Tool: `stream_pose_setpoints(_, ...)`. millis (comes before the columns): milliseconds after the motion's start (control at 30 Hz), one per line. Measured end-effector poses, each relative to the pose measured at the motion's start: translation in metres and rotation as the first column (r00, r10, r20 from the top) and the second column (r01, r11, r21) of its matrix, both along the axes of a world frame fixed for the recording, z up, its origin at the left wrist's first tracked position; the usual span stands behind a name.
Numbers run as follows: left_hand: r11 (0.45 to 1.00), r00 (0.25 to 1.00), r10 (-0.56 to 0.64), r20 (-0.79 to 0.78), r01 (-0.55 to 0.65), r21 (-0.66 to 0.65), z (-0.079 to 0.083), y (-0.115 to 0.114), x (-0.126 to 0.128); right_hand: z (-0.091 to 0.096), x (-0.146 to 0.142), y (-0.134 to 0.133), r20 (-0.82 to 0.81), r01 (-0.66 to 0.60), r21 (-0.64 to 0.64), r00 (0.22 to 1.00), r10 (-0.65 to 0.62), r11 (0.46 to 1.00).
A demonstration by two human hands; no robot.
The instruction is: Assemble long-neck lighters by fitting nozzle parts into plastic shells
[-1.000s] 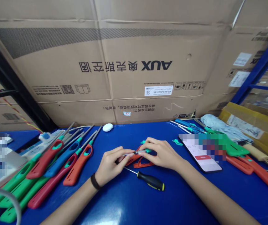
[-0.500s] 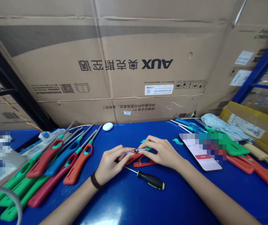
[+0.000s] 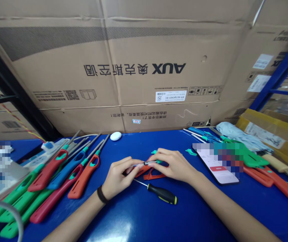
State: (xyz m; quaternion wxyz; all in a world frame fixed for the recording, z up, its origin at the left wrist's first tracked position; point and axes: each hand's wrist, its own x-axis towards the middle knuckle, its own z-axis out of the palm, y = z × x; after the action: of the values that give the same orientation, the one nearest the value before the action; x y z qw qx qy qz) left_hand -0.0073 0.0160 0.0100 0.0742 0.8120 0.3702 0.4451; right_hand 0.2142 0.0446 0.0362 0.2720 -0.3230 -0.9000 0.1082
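My left hand (image 3: 120, 178) and my right hand (image 3: 173, 164) meet at the middle of the blue table (image 3: 139, 218). Both pinch a thin metal lighter tube (image 3: 145, 163) with a teal end, held level between them. Under the hands lie orange lighter shell halves (image 3: 152, 174). A black-handled screwdriver (image 3: 160, 194) rests on the table just in front of my hands. A black band circles my left wrist.
A pile of long red, blue, orange and green lighters (image 3: 58, 174) lies at the left. A phone (image 3: 216, 164) sits right of my hands, with more lighters (image 3: 260, 168) beyond. Small teal parts (image 3: 190, 152) and a white oval object (image 3: 115, 136) lie behind. Cardboard boxes (image 3: 134, 67) wall the back.
Both hands stay in place on the tube, with only slight finger shifts. Nothing else has moved.
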Motion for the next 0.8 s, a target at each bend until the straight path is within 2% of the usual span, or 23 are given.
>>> stream_pose_setpoints(233, 0.999, 1.0, -0.01, 0.012, 0.011, -0.033, 0.0027, -0.0004, 0.001, -0.0013, -0.0005, 0.0004, 0.003, 0.005, 0.001, 1.0, -0.005, 1.0)
stream_pose_setpoints(467, 0.987, 0.999, 0.023, 0.046, -0.015, -0.157, 0.0046, -0.0005, 0.004, -0.0015, 0.0, 0.0019, -0.02, 0.01, 0.033, 1.0, -0.009, 0.999)
stream_pose_setpoints(800, 0.995, 0.999, 0.017, 0.043, -0.013, -0.103, 0.0026, -0.0002, 0.0037, -0.002, -0.003, -0.0011, 0.007, 0.026, 0.059, 1.0, -0.027, 0.998)
